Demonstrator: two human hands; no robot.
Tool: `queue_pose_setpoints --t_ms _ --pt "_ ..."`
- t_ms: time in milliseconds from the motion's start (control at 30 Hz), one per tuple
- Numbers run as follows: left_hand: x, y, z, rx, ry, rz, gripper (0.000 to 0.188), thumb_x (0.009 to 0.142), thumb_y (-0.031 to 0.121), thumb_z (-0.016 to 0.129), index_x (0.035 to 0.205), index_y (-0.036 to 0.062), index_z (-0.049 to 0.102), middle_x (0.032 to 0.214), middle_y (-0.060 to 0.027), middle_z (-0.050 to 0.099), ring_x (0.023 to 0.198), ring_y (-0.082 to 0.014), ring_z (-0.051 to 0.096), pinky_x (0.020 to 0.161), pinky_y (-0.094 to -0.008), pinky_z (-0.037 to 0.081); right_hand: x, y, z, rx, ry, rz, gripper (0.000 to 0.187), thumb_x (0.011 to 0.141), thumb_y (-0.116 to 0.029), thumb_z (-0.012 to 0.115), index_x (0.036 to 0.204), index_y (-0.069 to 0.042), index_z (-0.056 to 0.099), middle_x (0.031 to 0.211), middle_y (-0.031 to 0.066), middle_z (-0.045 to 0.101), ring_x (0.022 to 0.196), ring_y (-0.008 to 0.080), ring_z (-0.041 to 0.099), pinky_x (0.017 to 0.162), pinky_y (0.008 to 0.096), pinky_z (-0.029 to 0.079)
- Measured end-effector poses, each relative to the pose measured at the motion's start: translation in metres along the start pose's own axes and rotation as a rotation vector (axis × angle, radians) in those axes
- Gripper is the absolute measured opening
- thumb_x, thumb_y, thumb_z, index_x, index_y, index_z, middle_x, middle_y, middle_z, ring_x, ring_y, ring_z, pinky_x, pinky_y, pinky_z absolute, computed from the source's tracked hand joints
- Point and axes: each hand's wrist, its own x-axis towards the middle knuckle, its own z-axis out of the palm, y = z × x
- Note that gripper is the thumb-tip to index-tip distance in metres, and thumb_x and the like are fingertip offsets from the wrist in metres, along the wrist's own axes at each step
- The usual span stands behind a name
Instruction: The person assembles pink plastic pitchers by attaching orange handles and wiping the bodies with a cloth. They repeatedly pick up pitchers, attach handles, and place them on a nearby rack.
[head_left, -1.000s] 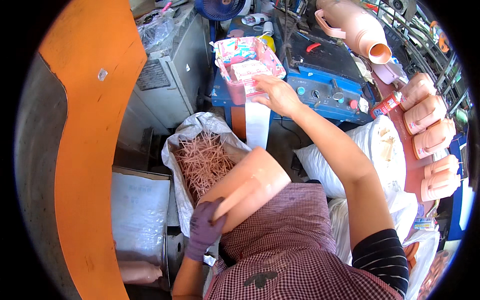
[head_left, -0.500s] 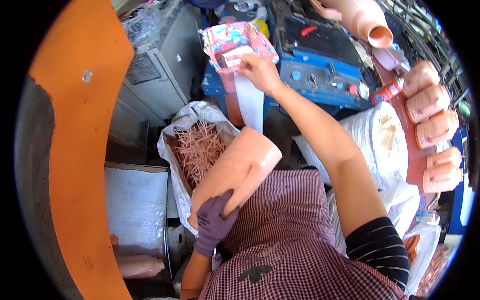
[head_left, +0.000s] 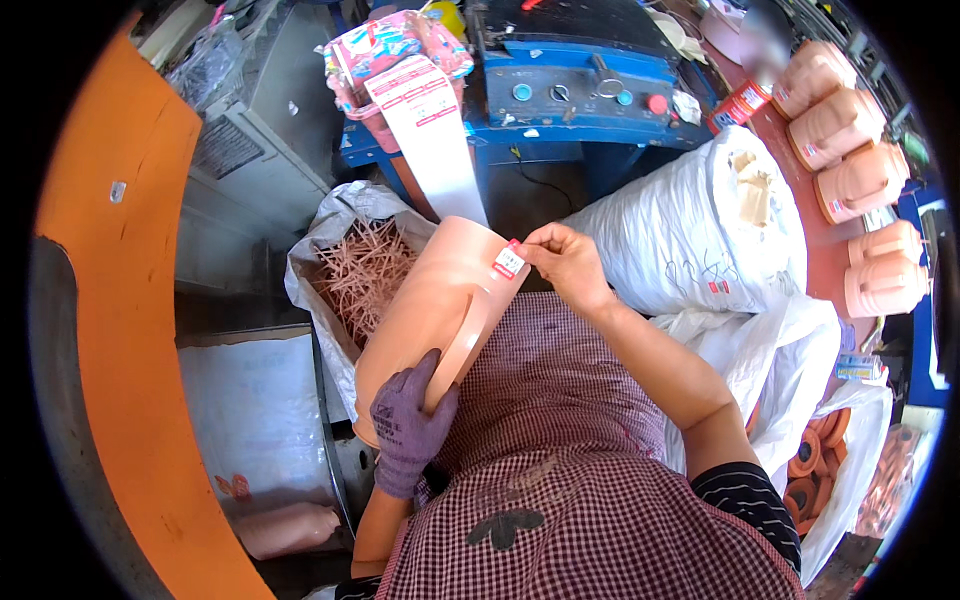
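Observation:
My left hand [head_left: 412,420], in a purple-grey glove, is closed around the handle of a peach plastic jug body [head_left: 415,310]. The jug lies tilted over my lap, its wide end up and away from me. At that end my bare right hand [head_left: 572,265] pinches the edge of a small red and white sticker [head_left: 508,262], which lies against the jug's side near the rim. Beyond the jug, a strip of label backing paper [head_left: 440,150] hangs from a pink patterned basket [head_left: 345,70], with printed labels on its upper part.
A white sack [head_left: 308,270] of thin peach plastic scraps stands behind the jug. Blue machinery [head_left: 575,95] with buttons is ahead. Several peach jugs [head_left: 835,128] line the right-hand ledge beside a red can [head_left: 740,106]. A full white sack [head_left: 690,225] stands to the right, an orange panel [head_left: 110,300] left.
My right hand has come from the basket down to the jug's rim, bringing a sticker. The label strip now hangs over the basket's front. My left hand still holds the jug; the view has shifted.

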Motion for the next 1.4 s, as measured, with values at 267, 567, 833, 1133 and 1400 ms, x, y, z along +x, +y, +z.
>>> queue_pose_setpoints --t_ms 267,567,833,1133,1400 --pt "-0.001 0.016 0.007 0.041 -0.004 0.013 0.051 0.071 0.011 0.077 0.119 0.0019 0.062 0.081 -0.016 0.063 0.075 -0.0331 0.062 0.07 -0.0413 0.049 -0.007 0.027 0.0 0.019 0.021 -0.087 0.006 0.09 -0.004 0.068 0.089 0.0 0.064 0.079 0.0007 0.065 0.066 0.0035 0.053 0.055 0.0197 0.04" --pt "-0.005 0.032 0.009 0.049 -0.018 -0.055 0.05 0.07 0.011 0.076 0.118 0.0017 0.064 0.086 -0.019 0.066 0.08 -0.0348 0.064 0.073 -0.0413 0.051 -0.012 0.018 0.0 -0.431 0.098 -0.111 0.026 0.08 -0.018 0.078 0.092 0.001 0.066 0.081 0.0085 0.068 0.069 0.0146 0.062 0.067 0.0285 0.051" --pt "-0.002 0.018 0.0 -0.008 -0.112 -0.02 0.05 0.067 0.01 0.078 0.116 0.0029 0.066 0.091 -0.0174 0.068 0.083 -0.0338 0.065 0.076 -0.0399 0.052 0.005 0.017 -0.039 -0.098 -0.31 0.025 0.043 0.084 -0.022 0.078 0.116 0.003 0.063 0.103 0.0086 0.068 0.091 0.0151 0.064 0.085 0.0312 0.052" --pt "-0.037 -0.022 -0.011 -0.837 0.761 -0.669 0.05 0.08 0.001 0.068 0.126 0.0003 0.05 0.126 -0.0175 0.054 0.115 -0.0273 0.055 0.099 -0.0377 0.045 -0.073 -0.019 -0.032 -0.049 -0.123 0.007 0.028 0.092 -0.023 0.068 0.1 0.004 0.071 0.093 0.006 0.071 0.085 0.01 0.064 0.075 0.0265 0.051" --pt "0.04 -0.118 0.021 -1.42 0.317 -0.375 0.07 0.1 0.061 0.027 0.148 0.0105 0.034 0.149 -0.0095 0.042 0.134 -0.0278 0.043 0.113 -0.0424 0.032 -0.142 -0.023 -0.042 -0.794 -0.436 -1.161 0.033 0.075 -0.031 0.078 0.098 -0.009 0.072 0.1 0.0068 0.07 0.098 0.0255 0.066 0.089 0.0431 0.051"
